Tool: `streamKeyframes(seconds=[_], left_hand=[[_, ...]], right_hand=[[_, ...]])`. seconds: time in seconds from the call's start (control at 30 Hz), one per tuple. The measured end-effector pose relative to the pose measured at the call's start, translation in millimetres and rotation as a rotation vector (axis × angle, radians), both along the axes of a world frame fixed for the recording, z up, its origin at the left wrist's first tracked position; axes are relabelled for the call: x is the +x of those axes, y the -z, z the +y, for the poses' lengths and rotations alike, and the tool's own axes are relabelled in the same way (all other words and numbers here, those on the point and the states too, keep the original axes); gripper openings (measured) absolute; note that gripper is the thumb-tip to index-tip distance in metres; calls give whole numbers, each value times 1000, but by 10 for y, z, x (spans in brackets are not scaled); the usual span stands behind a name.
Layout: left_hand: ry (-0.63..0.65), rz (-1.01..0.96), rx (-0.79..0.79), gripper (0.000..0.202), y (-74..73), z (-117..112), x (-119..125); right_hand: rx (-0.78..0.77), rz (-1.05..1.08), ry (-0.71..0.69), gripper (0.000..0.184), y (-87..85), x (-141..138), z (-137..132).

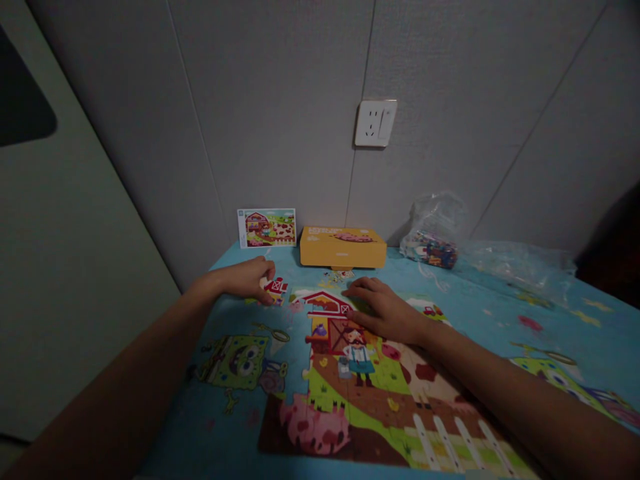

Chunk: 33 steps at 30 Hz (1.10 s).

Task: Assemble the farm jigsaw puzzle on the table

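A farm jigsaw puzzle [350,400] with a red barn, a farmer, a pig and a fence lies mostly assembled on a blue cartoon tablecloth [235,360]. My left hand [247,279] is to the left of the puzzle's top edge, its fingers pinched on a puzzle piece [275,288] with red barn colours. My right hand [385,308] lies flat on the puzzle's upper part, fingers stretched out beside the barn roof. A few loose pieces [340,275] lie just beyond the puzzle.
A yellow puzzle box [343,247] stands against the wall, with a reference picture card [267,227] leaning to its left. Clear plastic bags [435,233], one holding colourful pieces, lie at the back right. A wall socket [375,123] is above.
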<state>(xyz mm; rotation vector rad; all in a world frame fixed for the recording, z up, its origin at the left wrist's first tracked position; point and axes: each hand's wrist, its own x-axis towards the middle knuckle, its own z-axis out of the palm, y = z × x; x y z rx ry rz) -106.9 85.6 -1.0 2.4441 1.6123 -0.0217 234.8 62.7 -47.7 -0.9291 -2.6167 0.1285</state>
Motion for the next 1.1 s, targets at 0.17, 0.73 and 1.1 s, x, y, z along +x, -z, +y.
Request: streamKeyframes(seconds=[0.17,0.73,1.1], left_hand=[[65,-260,-81,26,-37,-21,156],[106,-11,111,50,72,4,96],[137,-273,-133,32,-87,-151,411]], right_hand=[[7,6,-5,40,-1,3,-1],[-6,-2,5,42,2,1,-3],[-5,2,5,42,13,1,5]])
